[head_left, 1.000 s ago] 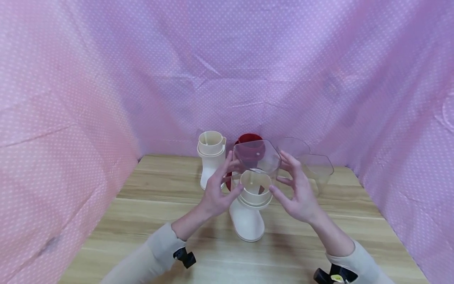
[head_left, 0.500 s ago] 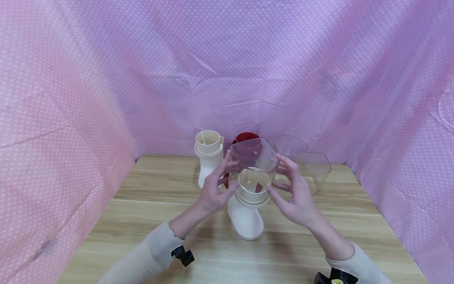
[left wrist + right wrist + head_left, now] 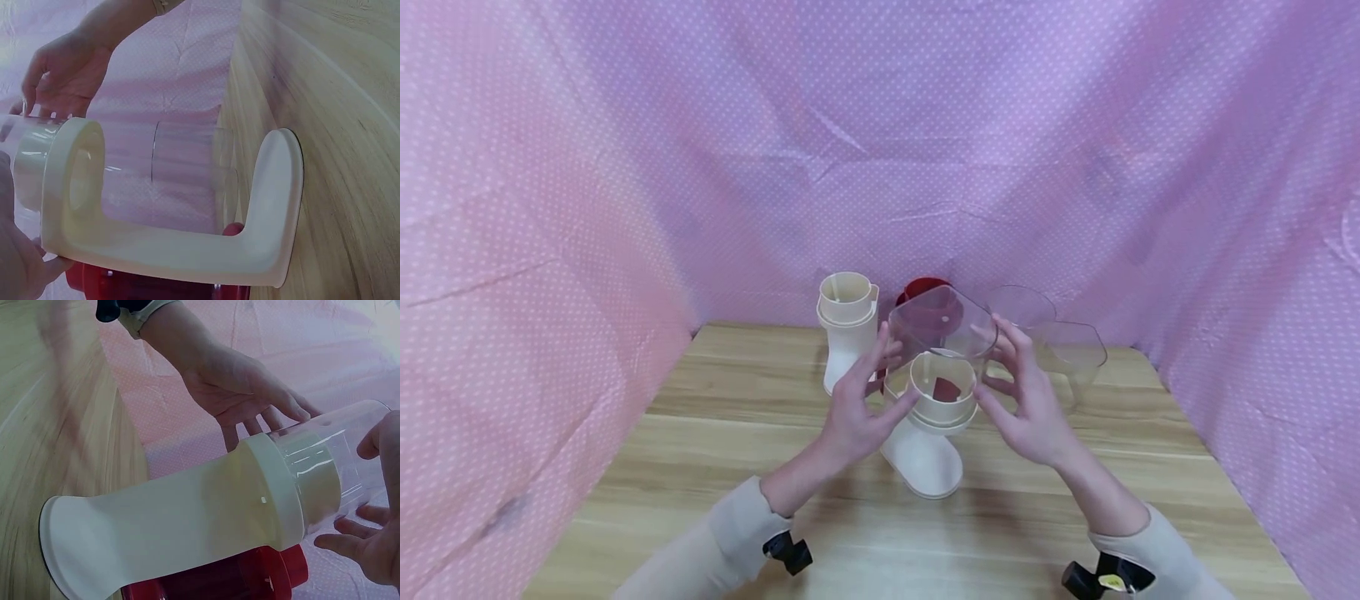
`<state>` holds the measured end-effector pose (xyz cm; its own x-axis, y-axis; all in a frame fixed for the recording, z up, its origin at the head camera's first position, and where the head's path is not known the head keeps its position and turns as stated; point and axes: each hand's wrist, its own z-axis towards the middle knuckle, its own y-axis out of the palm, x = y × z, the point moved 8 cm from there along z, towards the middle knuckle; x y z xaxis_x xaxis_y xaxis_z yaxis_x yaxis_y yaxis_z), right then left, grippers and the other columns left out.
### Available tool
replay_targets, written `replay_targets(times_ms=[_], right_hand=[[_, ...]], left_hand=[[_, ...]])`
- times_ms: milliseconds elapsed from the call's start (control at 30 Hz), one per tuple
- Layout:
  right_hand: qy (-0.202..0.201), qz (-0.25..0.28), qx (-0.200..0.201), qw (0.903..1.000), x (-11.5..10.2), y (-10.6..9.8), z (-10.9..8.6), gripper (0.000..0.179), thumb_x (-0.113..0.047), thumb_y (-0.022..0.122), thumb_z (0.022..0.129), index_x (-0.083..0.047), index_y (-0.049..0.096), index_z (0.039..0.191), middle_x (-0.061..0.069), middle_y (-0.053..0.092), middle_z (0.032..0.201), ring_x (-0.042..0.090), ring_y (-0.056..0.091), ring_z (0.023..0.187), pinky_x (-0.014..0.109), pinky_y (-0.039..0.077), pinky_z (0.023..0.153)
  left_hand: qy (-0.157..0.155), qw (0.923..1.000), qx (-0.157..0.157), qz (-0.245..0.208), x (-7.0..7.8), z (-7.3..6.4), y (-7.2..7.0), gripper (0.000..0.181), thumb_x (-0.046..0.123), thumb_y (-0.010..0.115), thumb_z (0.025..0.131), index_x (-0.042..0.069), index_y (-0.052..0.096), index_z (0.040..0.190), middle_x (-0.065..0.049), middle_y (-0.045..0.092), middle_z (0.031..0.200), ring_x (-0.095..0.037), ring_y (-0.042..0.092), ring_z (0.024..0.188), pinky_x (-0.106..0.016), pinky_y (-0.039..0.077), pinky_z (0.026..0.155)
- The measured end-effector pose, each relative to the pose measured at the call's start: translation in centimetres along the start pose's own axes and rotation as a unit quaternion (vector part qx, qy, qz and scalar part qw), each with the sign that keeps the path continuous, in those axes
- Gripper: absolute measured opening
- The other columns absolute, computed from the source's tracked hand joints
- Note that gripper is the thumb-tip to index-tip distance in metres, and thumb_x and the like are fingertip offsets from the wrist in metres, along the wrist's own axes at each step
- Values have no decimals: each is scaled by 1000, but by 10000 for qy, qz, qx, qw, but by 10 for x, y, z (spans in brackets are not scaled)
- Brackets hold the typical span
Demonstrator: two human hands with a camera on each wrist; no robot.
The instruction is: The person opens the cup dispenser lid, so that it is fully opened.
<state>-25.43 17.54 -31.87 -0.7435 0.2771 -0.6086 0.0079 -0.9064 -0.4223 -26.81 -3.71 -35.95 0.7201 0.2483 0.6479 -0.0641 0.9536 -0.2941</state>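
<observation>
Both hands hold a clear plastic container (image 3: 943,325) over the top of a white stand (image 3: 934,471) with a cream collar. The left hand (image 3: 859,408) is on the container's left side, fingers behind and thumb in front. My right hand (image 3: 1028,408) grips the opposite side in the same way. In the right wrist view, the cream collar (image 3: 319,478) shows inside the clear wall, whose lower end is right at the stand's ring (image 3: 281,494). The stand's C-shaped body (image 3: 169,253) and foot (image 3: 275,200) show in the left wrist view.
A second cream-and-white stand (image 3: 847,312) is at the back left of the wooden table (image 3: 737,400). Behind the held container is a red stand (image 3: 927,287), partly hidden. More clear containers (image 3: 1075,342) stand at the back right, before the pink dotted cloth (image 3: 880,167).
The clear container has turned slightly between the hands, so its rim corners sit differently. A larger red patch now shows inside the collar. Both hands keep their hold.
</observation>
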Motion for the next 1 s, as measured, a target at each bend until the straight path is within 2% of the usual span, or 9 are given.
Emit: replay_targets(times_ms=[100, 200, 267, 433, 567, 733, 867, 1000], right_hand=[[232, 51, -61, 9997, 4, -1, -2, 98, 19, 67, 88, -8, 16, 168, 28, 51, 156, -2, 56, 134, 20, 57, 101], [417, -17, -30, 9991, 7, -3, -4, 99, 17, 69, 89, -10, 18, 168, 26, 50, 155, 0, 55, 136, 22, 57, 103], [488, -158, 29, 9987, 7, -3, -5, 95, 15, 71, 89, -11, 24, 167, 24, 51, 155, 7, 58, 136, 25, 59, 101], [565, -252, -32, 9981, 4, 2, -8, 85, 13, 71, 90, -8, 33, 163, 20, 54, 154, 32, 63, 133, 40, 63, 95], [546, -173, -83, 9983, 4, 9, -6, 81, 15, 70, 90, -6, 36, 160, 17, 53, 154, 38, 61, 133, 43, 64, 94], [491, -264, 37, 9984, 6, 13, -4, 81, 15, 69, 87, -5, 37, 158, 17, 55, 152, 36, 62, 131, 45, 64, 92], [513, -283, 73, 9983, 8, 15, -3, 79, 13, 68, 87, -4, 38, 157, 18, 59, 147, 34, 64, 128, 50, 64, 90], [477, -210, 113, 9986, 9, 15, -3, 77, 14, 66, 88, -2, 38, 157, 20, 62, 142, 12, 62, 131, 57, 63, 89]], left_hand=[[15, 10000, 49, -29, -2, 3, -2, 94, 8, 83, 90, 9, 30, 168, -21, 60, 149, -38, 71, 123, -46, 66, 89], [-12, 9999, 72, -132, -5, 7, -6, 90, 6, 82, 89, 6, 33, 166, -22, 58, 152, -41, 69, 125, -46, 65, 92], [-46, 9997, 68, -208, -7, 9, -8, 87, 5, 81, 90, 7, 36, 165, -22, 57, 153, -42, 69, 127, -45, 64, 92], [-70, 9992, -31, -381, -10, 14, -10, 83, 4, 77, 93, 10, 37, 165, -20, 59, 155, -40, 71, 125, -42, 65, 87], [-38, 9991, -37, -420, -8, 13, -10, 83, 3, 76, 94, 10, 36, 166, -19, 61, 153, -38, 75, 119, -41, 66, 83], [-241, 9989, 43, -388, -7, 8, -11, 83, 5, 78, 94, 13, 37, 166, -19, 65, 148, -37, 74, 120, -41, 65, 86], [-414, 9989, 161, -153, -3, 2, -11, 84, 8, 81, 93, 14, 39, 165, -17, 68, 145, -34, 74, 121, -39, 65, 87], [-327, 9990, 276, 134, 3, -1, -11, 85, 9, 85, 90, 13, 43, 163, -17, 71, 139, -32, 76, 116, -38, 67, 83]])
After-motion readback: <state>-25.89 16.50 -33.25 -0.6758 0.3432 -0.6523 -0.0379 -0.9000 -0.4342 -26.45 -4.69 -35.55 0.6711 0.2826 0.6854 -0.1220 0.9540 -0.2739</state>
